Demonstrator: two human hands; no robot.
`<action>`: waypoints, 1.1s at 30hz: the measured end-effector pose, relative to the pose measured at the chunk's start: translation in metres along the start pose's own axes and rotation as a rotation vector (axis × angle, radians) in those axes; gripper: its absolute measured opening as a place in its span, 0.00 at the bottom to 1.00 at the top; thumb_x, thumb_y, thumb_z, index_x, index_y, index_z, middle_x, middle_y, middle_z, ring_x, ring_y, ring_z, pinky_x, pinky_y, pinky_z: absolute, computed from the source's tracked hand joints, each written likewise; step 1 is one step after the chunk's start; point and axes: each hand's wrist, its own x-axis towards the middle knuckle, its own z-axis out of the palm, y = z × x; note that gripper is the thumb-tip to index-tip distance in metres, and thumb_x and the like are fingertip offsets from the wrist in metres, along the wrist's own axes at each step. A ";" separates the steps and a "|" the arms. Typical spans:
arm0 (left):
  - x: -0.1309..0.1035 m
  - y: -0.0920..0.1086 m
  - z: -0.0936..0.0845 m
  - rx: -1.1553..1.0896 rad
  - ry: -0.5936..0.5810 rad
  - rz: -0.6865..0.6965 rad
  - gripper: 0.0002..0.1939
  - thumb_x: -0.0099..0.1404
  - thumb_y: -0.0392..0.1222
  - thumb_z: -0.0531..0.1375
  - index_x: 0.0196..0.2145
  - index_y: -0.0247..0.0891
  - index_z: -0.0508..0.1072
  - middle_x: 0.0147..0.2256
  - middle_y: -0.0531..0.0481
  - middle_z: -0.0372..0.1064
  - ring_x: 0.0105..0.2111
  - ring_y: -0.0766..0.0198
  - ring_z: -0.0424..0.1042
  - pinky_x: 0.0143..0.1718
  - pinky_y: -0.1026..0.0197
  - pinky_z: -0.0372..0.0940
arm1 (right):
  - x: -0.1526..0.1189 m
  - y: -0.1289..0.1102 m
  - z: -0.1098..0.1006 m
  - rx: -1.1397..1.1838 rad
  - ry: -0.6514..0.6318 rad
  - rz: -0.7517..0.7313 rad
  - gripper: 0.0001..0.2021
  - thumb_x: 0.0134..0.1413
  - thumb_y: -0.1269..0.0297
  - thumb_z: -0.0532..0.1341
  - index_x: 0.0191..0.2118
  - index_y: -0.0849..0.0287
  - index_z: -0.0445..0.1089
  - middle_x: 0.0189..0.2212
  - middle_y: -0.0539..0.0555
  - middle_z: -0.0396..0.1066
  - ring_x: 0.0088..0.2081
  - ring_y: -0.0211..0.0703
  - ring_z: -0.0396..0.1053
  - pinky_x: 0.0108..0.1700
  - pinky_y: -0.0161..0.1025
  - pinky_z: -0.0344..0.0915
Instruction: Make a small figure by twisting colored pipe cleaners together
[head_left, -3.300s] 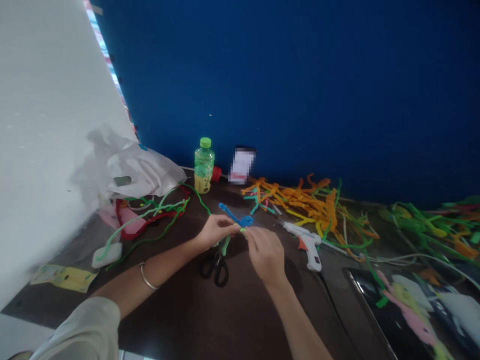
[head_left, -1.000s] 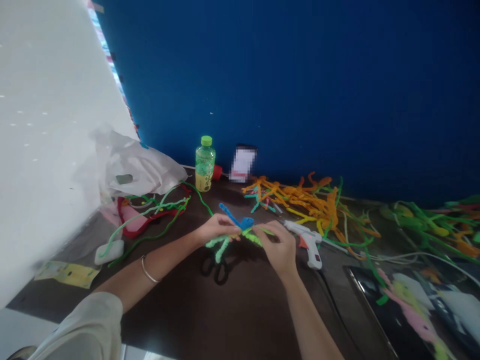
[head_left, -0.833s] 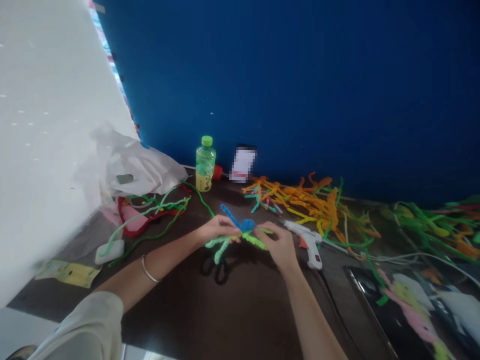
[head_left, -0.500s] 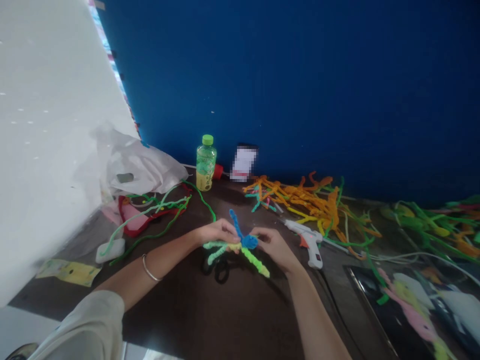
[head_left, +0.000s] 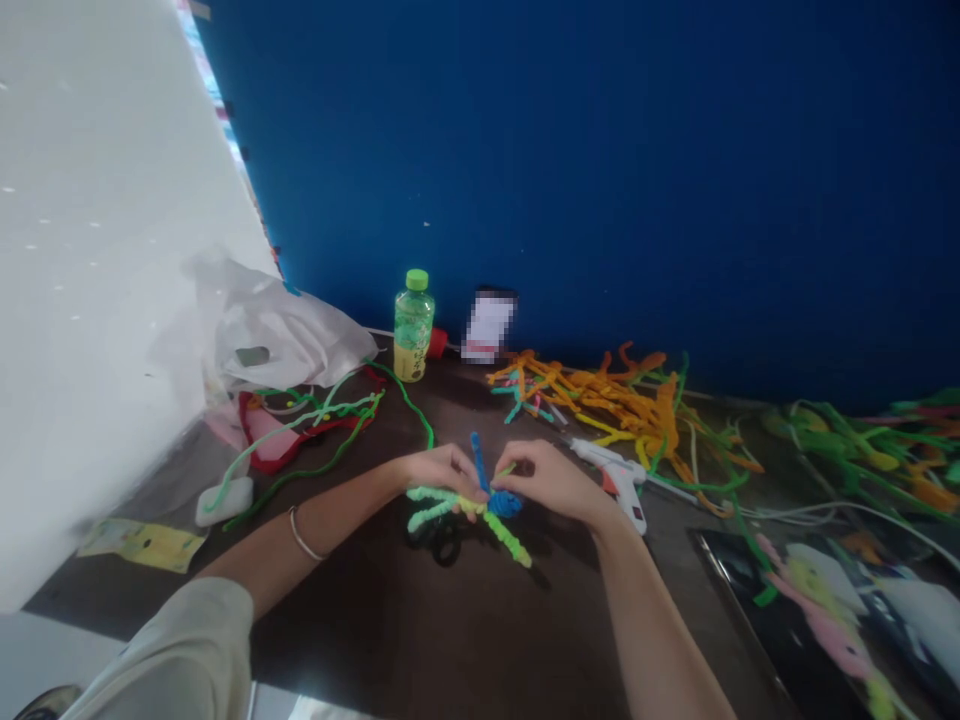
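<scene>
A fuzzy pipe-cleaner figure hangs above the dark table, with pale green limbs at left, a yellow-green limb pointing down right, a blue coil and an upright blue stem. My left hand is closed on its yellow middle. Just right of the blue stem, my right hand pinches a thin yellow-green strand of the figure, its fingers above the blue coil. Black-handled scissors lie on the table beneath the figure, partly covered by it.
A white glue gun lies right of my right hand, its cable trailing. Behind are a green-capped bottle, a phone and orange pipe cleaners. Green strands and a white plastic bag are at left; a dark tray sits front right.
My right hand has moved slightly up and over the blue coil, and a yellow-green strand now shows in its fingers. The figure has tilted and sits a little lower.
</scene>
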 end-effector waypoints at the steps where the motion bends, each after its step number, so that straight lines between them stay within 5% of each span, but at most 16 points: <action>1: 0.001 0.000 0.000 -0.006 0.001 -0.005 0.10 0.46 0.42 0.65 0.23 0.31 0.76 0.20 0.47 0.72 0.20 0.67 0.68 0.21 0.67 0.61 | 0.000 -0.003 -0.001 -0.040 -0.005 -0.005 0.04 0.43 0.65 0.60 0.23 0.60 0.71 0.23 0.48 0.68 0.26 0.37 0.64 0.28 0.32 0.57; 9: 0.001 -0.003 -0.007 -0.061 -0.039 -0.047 0.10 0.47 0.41 0.64 0.23 0.29 0.75 0.19 0.47 0.71 0.16 0.71 0.64 0.18 0.68 0.57 | 0.004 -0.028 -0.009 -0.188 -0.141 -0.117 0.05 0.45 0.66 0.60 0.24 0.60 0.70 0.24 0.50 0.66 0.28 0.37 0.63 0.30 0.33 0.55; 14: -0.001 -0.003 -0.010 -0.060 -0.058 -0.045 0.07 0.46 0.39 0.64 0.20 0.29 0.75 0.16 0.49 0.69 0.14 0.72 0.61 0.17 0.69 0.55 | 0.013 -0.021 0.000 -0.076 -0.140 -0.270 0.05 0.46 0.62 0.61 0.27 0.58 0.71 0.32 0.52 0.69 0.38 0.42 0.63 0.41 0.37 0.57; 21: 0.001 -0.008 -0.016 -0.235 -0.010 -0.036 0.10 0.44 0.34 0.62 0.27 0.30 0.76 0.22 0.48 0.71 0.20 0.69 0.67 0.20 0.70 0.59 | 0.012 -0.007 0.002 -0.141 -0.005 -0.153 0.08 0.48 0.59 0.59 0.26 0.57 0.70 0.27 0.50 0.69 0.38 0.43 0.63 0.43 0.40 0.54; 28: 0.000 -0.002 -0.010 -0.261 0.034 0.087 0.11 0.44 0.33 0.65 0.29 0.30 0.72 0.23 0.49 0.72 0.23 0.69 0.70 0.24 0.70 0.61 | 0.013 -0.011 -0.004 0.086 -0.099 -0.004 0.10 0.45 0.58 0.60 0.26 0.60 0.66 0.23 0.48 0.66 0.27 0.37 0.63 0.30 0.33 0.56; 33: -0.002 -0.001 -0.006 -0.190 0.065 0.095 0.14 0.43 0.35 0.67 0.28 0.30 0.69 0.22 0.50 0.70 0.22 0.69 0.70 0.22 0.71 0.61 | 0.016 -0.007 -0.002 0.291 -0.169 0.075 0.15 0.41 0.60 0.64 0.35 0.58 0.61 0.17 0.42 0.60 0.20 0.32 0.57 0.23 0.29 0.52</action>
